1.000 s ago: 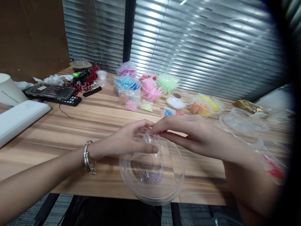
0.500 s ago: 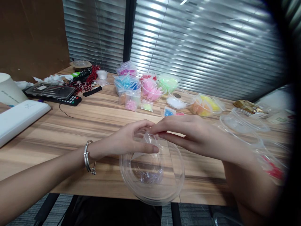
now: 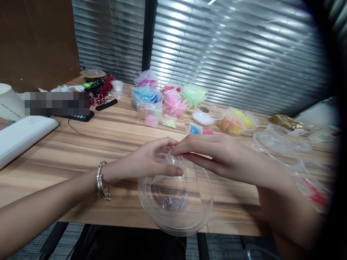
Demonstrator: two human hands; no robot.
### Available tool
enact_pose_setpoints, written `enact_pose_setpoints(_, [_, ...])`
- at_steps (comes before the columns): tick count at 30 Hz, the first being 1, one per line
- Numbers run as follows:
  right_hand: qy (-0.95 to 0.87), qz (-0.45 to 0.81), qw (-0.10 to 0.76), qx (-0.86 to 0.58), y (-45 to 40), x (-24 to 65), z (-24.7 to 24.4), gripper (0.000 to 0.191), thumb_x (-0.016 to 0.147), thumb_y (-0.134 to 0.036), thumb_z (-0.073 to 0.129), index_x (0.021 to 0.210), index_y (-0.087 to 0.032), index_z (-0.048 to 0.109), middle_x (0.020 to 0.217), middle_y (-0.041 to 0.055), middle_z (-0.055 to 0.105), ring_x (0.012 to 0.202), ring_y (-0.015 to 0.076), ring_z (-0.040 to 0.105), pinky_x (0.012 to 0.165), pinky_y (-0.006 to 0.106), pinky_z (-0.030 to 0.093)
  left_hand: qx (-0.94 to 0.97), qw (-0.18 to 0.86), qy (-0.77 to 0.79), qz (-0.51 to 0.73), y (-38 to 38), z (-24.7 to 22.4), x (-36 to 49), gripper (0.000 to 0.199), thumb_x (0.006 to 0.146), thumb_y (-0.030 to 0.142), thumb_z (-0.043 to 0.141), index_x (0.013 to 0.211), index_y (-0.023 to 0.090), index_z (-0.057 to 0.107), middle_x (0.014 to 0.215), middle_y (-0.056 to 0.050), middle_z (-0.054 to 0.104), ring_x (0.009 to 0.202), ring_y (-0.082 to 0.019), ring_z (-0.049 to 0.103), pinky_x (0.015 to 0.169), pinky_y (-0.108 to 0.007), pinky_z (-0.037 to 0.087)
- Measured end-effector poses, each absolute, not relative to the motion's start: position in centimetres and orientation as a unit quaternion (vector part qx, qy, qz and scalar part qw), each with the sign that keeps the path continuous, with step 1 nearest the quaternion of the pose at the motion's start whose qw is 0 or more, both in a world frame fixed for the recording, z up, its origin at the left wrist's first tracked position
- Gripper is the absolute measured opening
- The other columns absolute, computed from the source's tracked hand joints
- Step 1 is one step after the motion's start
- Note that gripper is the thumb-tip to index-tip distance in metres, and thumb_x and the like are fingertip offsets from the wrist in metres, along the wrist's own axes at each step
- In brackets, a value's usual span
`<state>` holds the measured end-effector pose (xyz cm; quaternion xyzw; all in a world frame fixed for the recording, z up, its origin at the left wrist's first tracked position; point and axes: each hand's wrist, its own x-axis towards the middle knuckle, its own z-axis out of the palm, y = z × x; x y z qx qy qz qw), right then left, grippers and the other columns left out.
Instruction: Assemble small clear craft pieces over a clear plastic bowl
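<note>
- Barely different from half a second ago: slightly lower with the right hand, baring more of a pink-red packet just beyond its knuckles.
- Unmoved at the front edge of the table: one clear round container, with one cluster of purplish pieces showing through; hard to tell whether bagged or loose.
- Also counted: one clear bag between the hands, over the container's far side; one blue packet beside the pink-red packet; one yellow-green packet farther left; one remote control; one white cup at the far left.
- Reaching in from the right with wrist bent and knuckles high, fingers nearly closed on the top of the clear bag.
- Stretching in from the left with the left hand, thumb straight above the container, fingers curved and parted from it, tips hidden; impossible to tell how firmly closed on the bag.
- Around the left wrist: silver bracelet.
</note>
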<state>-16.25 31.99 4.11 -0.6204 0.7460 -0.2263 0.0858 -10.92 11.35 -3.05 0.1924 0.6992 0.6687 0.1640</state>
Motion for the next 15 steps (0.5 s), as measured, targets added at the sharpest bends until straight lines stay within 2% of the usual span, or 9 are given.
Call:
enact_pose_setpoints(8, [0.749, -0.222, 0.089, -0.617, 31.76, -16.23, 4.03, 0.024, 0.098, -0.022, 0.049, 0.119, -0.02, 0.06, 0.11, 0.0015, 0.064, 0.095, 0.0073, 0.061, 0.08, 0.017, 0.044, 0.188, 0.174, 0.692, 0.675, 11.38, -2.74, -10.87, 0.044, 0.075, 0.032, 0.077, 0.112, 0.021, 0.058, 0.112, 0.0, 0.064, 0.106, -0.014, 0.061, 0.09, -0.023, 0.049])
enact_pose_setpoints(15, [0.753, -0.187, 0.058, -0.628, 31.91, -16.43, 3.59, 0.031, 0.098, -0.014, 0.046, 0.125, -0.021, 0.059, 0.107, 0.004, 0.066, 0.091, 0.0112, 0.062, 0.077, 0.021, 0.045, 0.198, 0.17, 0.699, 0.666, 11.27, -2.72, -10.89, 0.047, 0.076, 0.033, 0.076, 0.117, 0.022, 0.056, 0.12, -0.001, 0.062, 0.115, -0.015, 0.058, 0.097, -0.025, 0.048])
